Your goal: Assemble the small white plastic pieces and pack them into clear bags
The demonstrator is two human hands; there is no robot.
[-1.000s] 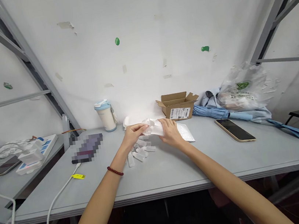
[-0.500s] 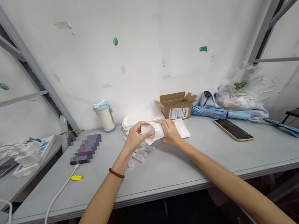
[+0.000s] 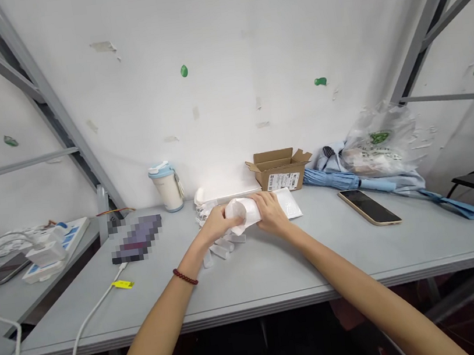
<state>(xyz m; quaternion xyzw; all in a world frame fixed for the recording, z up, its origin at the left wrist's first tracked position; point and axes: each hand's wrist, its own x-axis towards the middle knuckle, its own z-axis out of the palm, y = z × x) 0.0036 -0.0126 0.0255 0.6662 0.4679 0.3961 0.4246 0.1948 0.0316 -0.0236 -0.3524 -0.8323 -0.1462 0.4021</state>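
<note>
A white bubble mailer (image 3: 249, 212) is held low over the table, its round mouth open to the left. My left hand (image 3: 217, 225) pinches the rim of that mouth, thumb at the opening. Around the mailer's right part, my right hand (image 3: 271, 212) is closed from above. White bubbled sheet (image 3: 288, 203) shows just right of my right hand; I cannot tell whether it is the same mailer. Small clear plastic tubes (image 3: 219, 250) lie below my left hand. Behind the hands is a white stack (image 3: 230, 191) with bunched white pieces at its left end.
An open cardboard box (image 3: 280, 170) stands behind. A cup (image 3: 167, 188) with a blue lid is at the back left, near a pixelated dark item (image 3: 137, 238) on a cable. To the right are a phone (image 3: 369, 207), a blue umbrella (image 3: 329, 177) and a plastic bag (image 3: 380, 145).
The mailer's mouth has become rounder and wider, turned more toward me. My left fingers have shifted lower along its rim. My right hand stays almost in place.
</note>
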